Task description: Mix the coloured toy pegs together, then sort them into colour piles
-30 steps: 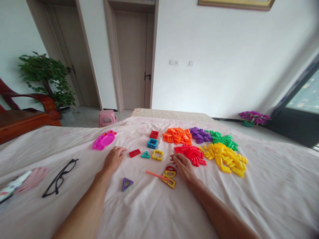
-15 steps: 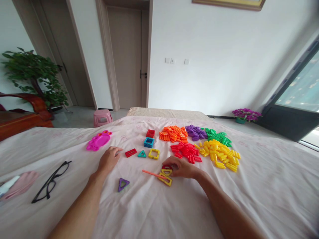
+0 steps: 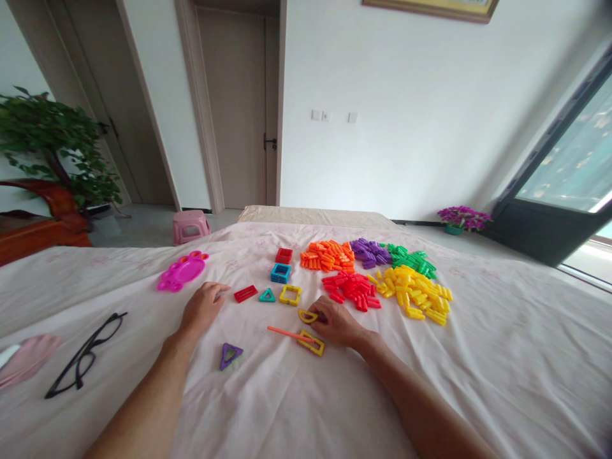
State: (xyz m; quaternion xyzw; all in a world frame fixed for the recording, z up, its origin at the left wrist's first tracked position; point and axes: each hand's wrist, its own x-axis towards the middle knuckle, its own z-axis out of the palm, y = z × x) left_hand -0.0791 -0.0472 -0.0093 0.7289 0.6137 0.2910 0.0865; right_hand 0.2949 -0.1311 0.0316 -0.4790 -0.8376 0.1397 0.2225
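Note:
My right hand (image 3: 335, 320) pinches a yellow half-circle magnetic tile (image 3: 308, 316) at its right end. Just below lies a yellow rectangular frame tile (image 3: 313, 345), with a thin orange stick (image 3: 287, 333) across it. My left hand (image 3: 204, 306) rests on the cloth with its fingers curled; a small greyish bit shows at the fingertips, too small to name. Beside it is a red rectangle tile (image 3: 245, 293), then a teal triangle (image 3: 266, 295) and a yellow square (image 3: 290, 294). A purple triangle (image 3: 231, 356) lies nearer me, between my forearms.
Stacked blue squares (image 3: 280, 273) and red squares (image 3: 284, 255) stand behind. Piles of orange (image 3: 327, 256), red (image 3: 354, 290), purple (image 3: 370, 253), green (image 3: 411, 260) and yellow pieces (image 3: 415, 293) lie right. A pink tray (image 3: 186, 271) and black glasses (image 3: 86, 354) lie left.
The yellow half-circle has come away from the rectangle tile, up toward the yellow square. The red piece beside it is out of sight. My left hand stays by the red rectangle.

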